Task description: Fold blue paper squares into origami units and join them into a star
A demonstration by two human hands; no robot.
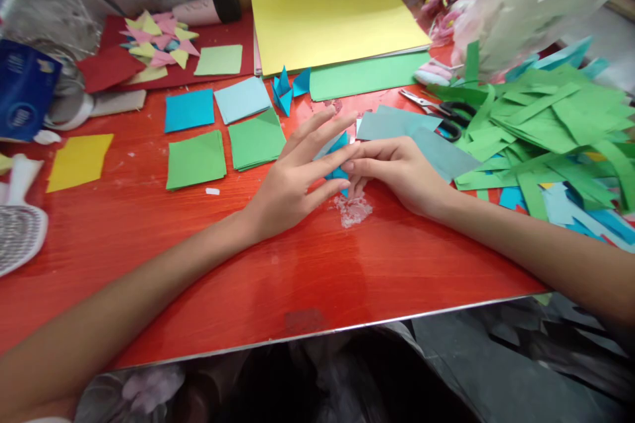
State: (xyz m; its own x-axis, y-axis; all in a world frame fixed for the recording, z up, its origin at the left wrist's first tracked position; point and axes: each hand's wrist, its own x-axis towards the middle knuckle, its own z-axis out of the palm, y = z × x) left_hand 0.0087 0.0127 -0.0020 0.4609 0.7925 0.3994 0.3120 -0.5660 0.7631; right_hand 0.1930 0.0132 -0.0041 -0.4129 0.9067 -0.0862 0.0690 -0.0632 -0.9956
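Here, in the head view, the left hand [292, 178] is lying over a small blue paper [339, 143] on the red table [297, 277], its fingers spread wide and flat. The right hand [397, 168] is meeting it from the other side with fingers drawn narrow and close, the tips resting on the same paper; whether they are pinching an edge or only pressing is hidden under the left fingers. The paper is sitting between the 2 hands, just beyond a whitish smear [353, 209], with only 2 small corners showing. To my eye a crease is being pressed. Doing it well is probably asking for the left hand keeping the paper steady, the edges being matched before weight goes down, and the right fingertips running along the fold from its middle outward. The smear is lying close, so keeping the paper clear of it looks wise. The folded blue pieces [284, 89], green squares [196, 158] and scissors [441, 112] are lying well apart, behind.
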